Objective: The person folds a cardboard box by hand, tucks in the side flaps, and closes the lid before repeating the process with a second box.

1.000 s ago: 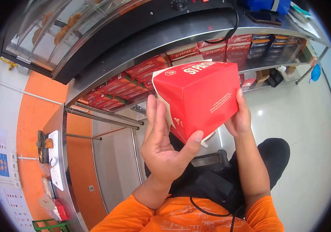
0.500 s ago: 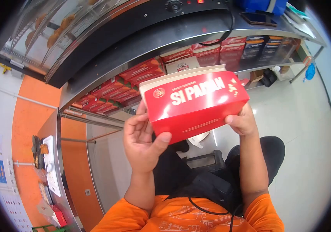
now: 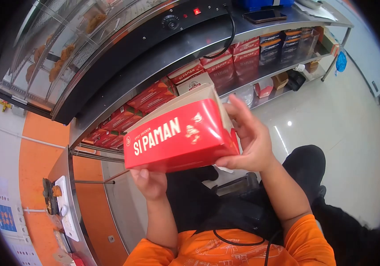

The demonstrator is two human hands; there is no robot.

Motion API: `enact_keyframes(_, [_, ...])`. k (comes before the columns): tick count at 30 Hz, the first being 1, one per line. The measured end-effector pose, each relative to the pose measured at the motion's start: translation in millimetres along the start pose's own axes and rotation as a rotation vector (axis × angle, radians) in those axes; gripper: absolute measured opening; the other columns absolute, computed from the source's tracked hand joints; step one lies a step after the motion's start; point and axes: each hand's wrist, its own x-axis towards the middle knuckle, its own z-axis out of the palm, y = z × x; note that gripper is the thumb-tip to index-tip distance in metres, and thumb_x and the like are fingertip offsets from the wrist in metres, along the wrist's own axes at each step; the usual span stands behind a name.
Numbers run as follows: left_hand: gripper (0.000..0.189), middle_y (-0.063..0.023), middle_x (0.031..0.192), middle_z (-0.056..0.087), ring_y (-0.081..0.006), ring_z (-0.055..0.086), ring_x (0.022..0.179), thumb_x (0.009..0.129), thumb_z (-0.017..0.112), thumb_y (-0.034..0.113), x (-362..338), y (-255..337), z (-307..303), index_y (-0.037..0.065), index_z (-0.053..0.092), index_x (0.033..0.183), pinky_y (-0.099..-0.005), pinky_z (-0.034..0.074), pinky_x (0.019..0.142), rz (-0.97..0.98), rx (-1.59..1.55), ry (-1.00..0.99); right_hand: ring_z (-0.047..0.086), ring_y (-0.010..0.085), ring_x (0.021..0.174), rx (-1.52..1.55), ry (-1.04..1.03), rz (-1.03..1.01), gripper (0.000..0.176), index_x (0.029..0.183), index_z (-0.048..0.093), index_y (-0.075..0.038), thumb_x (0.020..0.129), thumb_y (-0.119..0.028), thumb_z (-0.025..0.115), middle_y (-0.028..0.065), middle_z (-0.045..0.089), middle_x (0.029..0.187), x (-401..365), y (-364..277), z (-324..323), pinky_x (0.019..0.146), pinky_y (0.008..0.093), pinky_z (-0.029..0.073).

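A red "SI PAMAN" box [image 3: 176,137] is held in front of me, its printed side towards me and a pale flap raised along the top. My left hand [image 3: 150,181] supports its lower left edge; most of those fingers are hidden behind the box. At the right end, my right hand [image 3: 254,139] has its thumb on the bottom corner and its fingers raised beside the end flaps. Behind the box, more red boxes [image 3: 218,71] and a white-topped box [image 3: 195,83] stand on the shelf under the counter.
A glass display case [image 3: 65,48] with fried pieces is at the upper left. On the steel counter lies a phone [image 3: 265,16] near a black cable [image 3: 233,33]. Dark packs [image 3: 270,48] stand on the shelf. A white tray [image 3: 67,210] sits on the left side table.
The box has moved left and slightly down and tilted, its right end now higher. My right hand has opened its fingers at the end flaps; my left hand has slid underneath.
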Motion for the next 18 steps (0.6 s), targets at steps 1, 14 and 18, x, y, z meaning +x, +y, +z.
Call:
enact_keyframes(1, [0.061,-0.0099,0.134,0.058,-0.0248,0.060,0.120,0.093,0.064,0.048,-0.6,-3.6,2.0,0.004,0.049,0.133,-0.0415,0.049,0.104,0.026,-0.016,0.027,0.055,0.0286,0.131,-0.194,-0.054,-0.059,0.101,0.145,0.050,0.002,0.059,-0.021,0.099,0.0207,0.054,0.144,-3.0,-1.8,-1.7,0.109,0.0385,0.042])
enact_keyframes(14, [0.085,-0.0127,0.145,0.052,-0.0285,0.056,0.130,0.097,0.029,0.077,10.2,-25.5,19.5,0.008,0.041,0.146,-0.0448,0.050,0.107,-0.033,-0.109,0.187,0.054,0.0247,0.129,-0.288,-0.006,-0.106,0.120,0.153,0.029,0.002,0.060,-0.021,0.100,0.0173,0.049,0.143,-25.7,-1.7,35.8,0.108,0.0370,0.044])
enact_keyframes(18, [0.085,-0.0118,0.145,0.052,-0.0272,0.059,0.127,0.096,0.031,0.077,8.5,-34.1,12.8,0.010,0.039,0.147,-0.0443,0.052,0.106,-0.156,-0.177,0.153,0.053,0.0226,0.127,-0.214,-0.067,-0.154,0.113,0.148,0.034,-0.002,0.059,-0.021,0.101,0.0162,0.047,0.141,-21.8,2.9,36.0,0.108,0.0356,0.044])
